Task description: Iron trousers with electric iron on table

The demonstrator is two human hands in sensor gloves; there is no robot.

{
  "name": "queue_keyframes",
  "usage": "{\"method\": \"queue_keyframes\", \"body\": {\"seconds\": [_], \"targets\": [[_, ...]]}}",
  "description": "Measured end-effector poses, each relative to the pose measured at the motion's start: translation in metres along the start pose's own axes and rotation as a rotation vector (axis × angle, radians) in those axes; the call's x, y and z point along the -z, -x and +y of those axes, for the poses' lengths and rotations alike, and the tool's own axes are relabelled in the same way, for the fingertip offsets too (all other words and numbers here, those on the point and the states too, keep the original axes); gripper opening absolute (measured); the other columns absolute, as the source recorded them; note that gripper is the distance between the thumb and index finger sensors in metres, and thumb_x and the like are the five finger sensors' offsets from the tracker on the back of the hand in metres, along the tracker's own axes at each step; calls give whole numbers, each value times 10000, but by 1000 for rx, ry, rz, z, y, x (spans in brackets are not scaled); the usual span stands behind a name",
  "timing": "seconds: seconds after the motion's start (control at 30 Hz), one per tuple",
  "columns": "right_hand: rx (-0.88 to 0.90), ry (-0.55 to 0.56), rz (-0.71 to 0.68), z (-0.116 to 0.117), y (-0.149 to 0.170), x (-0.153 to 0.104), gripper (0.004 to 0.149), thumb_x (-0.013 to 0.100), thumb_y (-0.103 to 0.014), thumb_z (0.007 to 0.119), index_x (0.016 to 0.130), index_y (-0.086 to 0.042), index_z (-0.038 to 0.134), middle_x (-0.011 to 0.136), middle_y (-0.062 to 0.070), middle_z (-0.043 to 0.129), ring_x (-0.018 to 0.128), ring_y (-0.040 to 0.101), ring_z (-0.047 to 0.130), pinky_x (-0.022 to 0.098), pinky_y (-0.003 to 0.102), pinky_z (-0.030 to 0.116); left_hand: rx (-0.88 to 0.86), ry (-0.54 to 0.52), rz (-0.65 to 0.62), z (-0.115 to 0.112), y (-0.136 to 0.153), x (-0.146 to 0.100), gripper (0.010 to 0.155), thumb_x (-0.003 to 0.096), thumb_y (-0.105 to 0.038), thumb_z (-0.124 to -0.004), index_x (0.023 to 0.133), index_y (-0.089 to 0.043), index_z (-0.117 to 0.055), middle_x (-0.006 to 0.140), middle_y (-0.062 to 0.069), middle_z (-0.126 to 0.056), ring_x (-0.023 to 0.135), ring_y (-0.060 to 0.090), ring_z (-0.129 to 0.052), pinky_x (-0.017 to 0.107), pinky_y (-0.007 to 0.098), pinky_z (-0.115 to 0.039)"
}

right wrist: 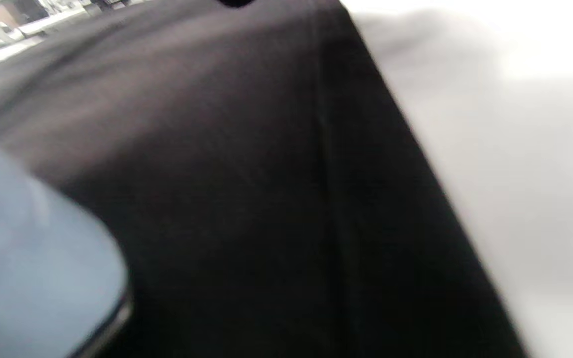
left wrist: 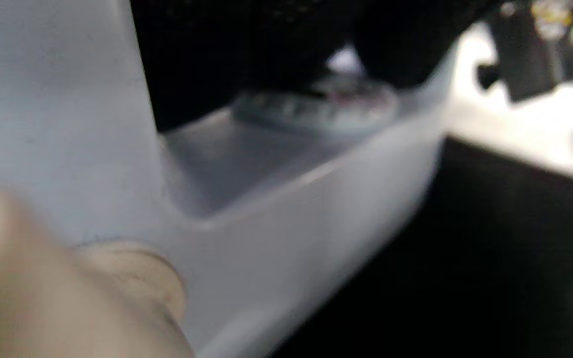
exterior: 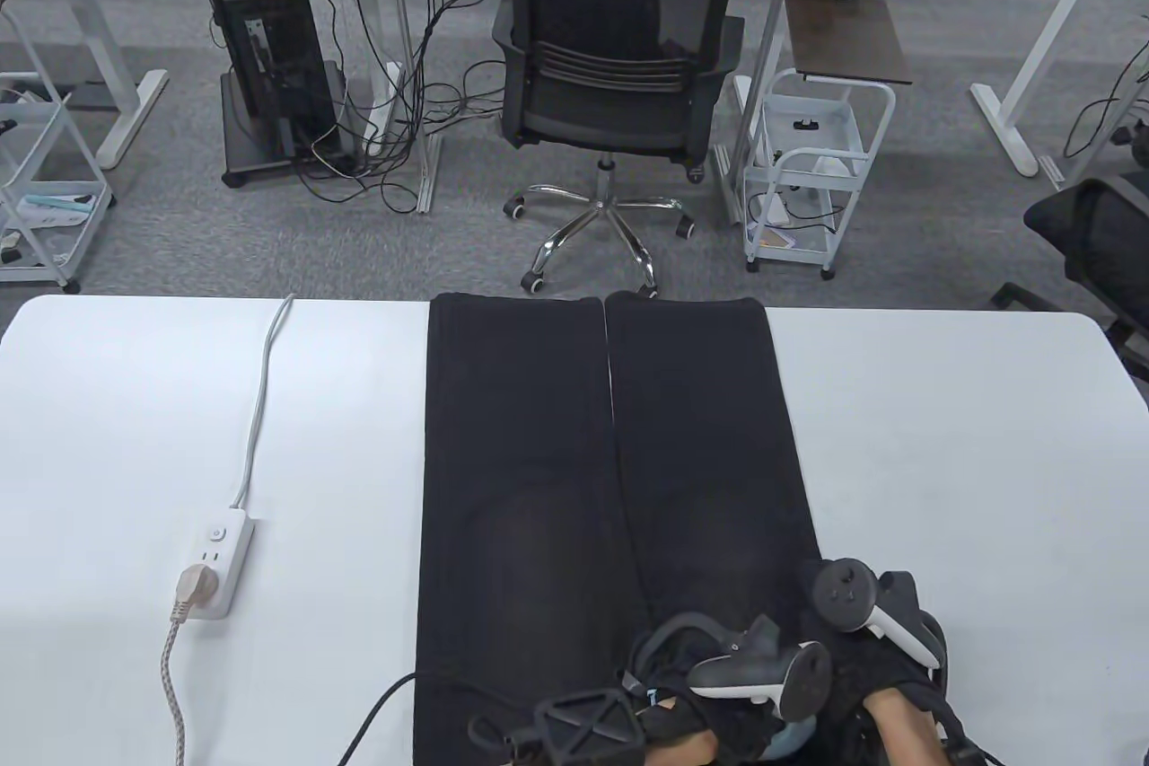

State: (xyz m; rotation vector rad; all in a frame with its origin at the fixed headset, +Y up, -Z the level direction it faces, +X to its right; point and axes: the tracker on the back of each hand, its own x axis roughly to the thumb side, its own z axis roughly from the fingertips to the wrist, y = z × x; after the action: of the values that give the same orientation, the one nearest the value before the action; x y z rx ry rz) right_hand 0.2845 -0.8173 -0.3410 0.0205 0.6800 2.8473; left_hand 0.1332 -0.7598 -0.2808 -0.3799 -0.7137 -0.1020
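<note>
Black trousers [exterior: 539, 488]; white table [exterior: 969, 461]; pale blue iron [left wrist: 276, 233]; white power strip [exterior: 215, 564]; braided beige cord [exterior: 175, 694].

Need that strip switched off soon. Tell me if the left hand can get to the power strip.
Probably yes: the white table between the left hand and the power strip lies bare, but that hand seems busy at the pale iron.

Trousers [exterior: 521, 479]: black cloth, matt, fine weave, smooth, seam line down leg.
Table [exterior: 942, 461]: white top, smooth, faint sheen.
Iron [left wrist: 276, 223]: pale blue-grey plastic, smooth, soft gloss; dark edge along base in right wrist view.
Power strip [exterior: 215, 564], left: white plastic, glossy; beige plug in it, braided fabric cord near, smooth grey cable far.
Chair [exterior: 619, 66], far: black mesh back, chrome metal base, shiny.
Floor [exterior: 269, 236]: grey carpet, rough.
</note>
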Motion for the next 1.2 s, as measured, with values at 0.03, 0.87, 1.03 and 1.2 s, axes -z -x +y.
{"method": "queue_keyframes", "body": {"seconds": [0.03,0.87,1.03,1.2], "targets": [[-16,-46,10,4,3,3,626,598,-266,514,1107,-169,163,1158,167,126,1026,509,186,649,760,355,-18,-36,23,0,2,2,404,565,-451,-818,760,-98,-783,422,-15,-962,321,140,-1002,468,477,-860],[6,-53,41,1,4,8,635,606,-265,503,1104,-191,115,1146,131,28,1018,502,94,644,770,290,-187,-55,462,54,138,117,389,588,-462,-785,780,-126,-747,445,-32,-931,349,126,-973,495,460,-845],[50,-4,76,-4,13,10,619,602,-250,517,1114,-185,175,1157,130,97,1031,467,150,661,744,321,-158,-50,393,42,104,93,387,587,-456,-785,778,-120,-748,443,-26,-931,347,131,-972,492,466,-843],[93,2,81,-5,21,10,606,600,-242,536,1118,-198,224,1160,121,99,1027,473,132,652,749,298,-136,-41,315,28,64,65,388,585,-451,-786,773,-114,-749,437,-20,-932,341,135,-974,486,471,-842]]}}
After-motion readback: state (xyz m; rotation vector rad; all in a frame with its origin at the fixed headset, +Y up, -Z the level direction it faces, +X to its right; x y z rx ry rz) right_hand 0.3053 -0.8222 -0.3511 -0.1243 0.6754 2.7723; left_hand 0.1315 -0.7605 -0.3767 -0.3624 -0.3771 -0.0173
